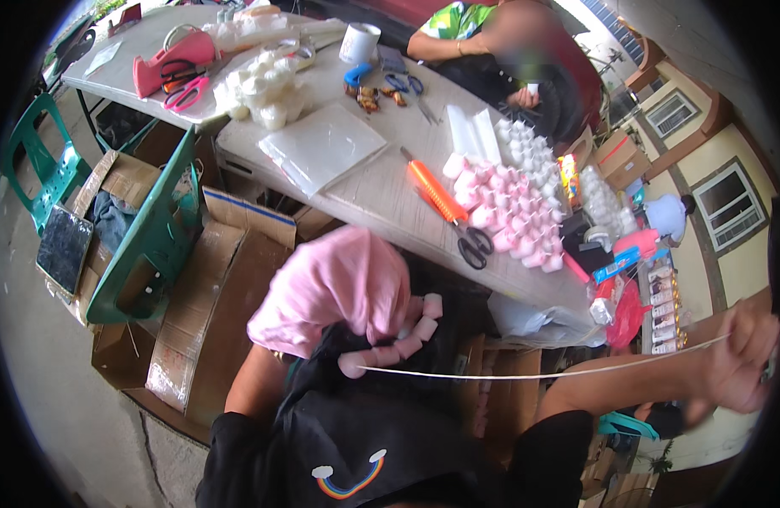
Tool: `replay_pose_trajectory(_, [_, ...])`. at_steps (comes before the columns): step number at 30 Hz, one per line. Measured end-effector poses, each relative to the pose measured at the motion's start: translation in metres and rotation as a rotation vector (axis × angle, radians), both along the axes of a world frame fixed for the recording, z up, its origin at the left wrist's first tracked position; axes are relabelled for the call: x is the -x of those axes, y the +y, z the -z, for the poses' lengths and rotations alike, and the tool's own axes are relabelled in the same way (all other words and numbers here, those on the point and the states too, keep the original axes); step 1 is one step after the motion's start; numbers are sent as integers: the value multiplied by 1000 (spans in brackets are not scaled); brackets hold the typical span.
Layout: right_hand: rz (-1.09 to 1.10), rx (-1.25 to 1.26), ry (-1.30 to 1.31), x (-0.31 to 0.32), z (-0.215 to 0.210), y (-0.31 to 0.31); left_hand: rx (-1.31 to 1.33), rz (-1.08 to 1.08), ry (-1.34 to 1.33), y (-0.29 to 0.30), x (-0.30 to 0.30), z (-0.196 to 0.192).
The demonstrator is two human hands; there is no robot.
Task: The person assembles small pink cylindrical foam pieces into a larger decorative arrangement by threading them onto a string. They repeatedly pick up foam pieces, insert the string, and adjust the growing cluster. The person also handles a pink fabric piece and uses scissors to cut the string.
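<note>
- Below the table [398,186] edge, pink cloth [331,284] hides left hand; can't tell its grip;
- well clear rightward, right hand [741,360] pinches taut white cord [525,375];
- cord's long axis: sideways, right end higher

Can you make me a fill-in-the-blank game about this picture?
1. From the right hand, a thin white ____ stretches to the pink pieces.
2. The cloth at the end of the left forearm is ____.
3. The plastic chair at the far left is ____.
4. On the black clothing, two white clouds sit on a ____.

Missing words: string; pink; green; rainbow.
</note>
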State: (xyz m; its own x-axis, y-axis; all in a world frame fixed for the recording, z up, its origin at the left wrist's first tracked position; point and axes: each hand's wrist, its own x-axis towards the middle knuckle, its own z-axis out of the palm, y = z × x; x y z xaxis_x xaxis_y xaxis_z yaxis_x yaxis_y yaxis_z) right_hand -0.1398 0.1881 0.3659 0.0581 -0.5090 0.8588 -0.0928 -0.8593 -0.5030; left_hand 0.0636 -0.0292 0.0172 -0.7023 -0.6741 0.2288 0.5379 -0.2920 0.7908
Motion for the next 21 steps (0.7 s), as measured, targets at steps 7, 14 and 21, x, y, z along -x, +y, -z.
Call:
replay_pose_trajectory(7, [97, -440, -474, 20, 186, -21, 88, -201, -306, 3, -11, -12])
replay_pose_trajectory(14, [457, -770, -136, -57, 280, -103, -27, -102, -126, 14, -11, -31])
replay_pose_trajectory(21, [542, -765, 68, -63, 281, -103, 263, -148, -320, 27, -3, -11])
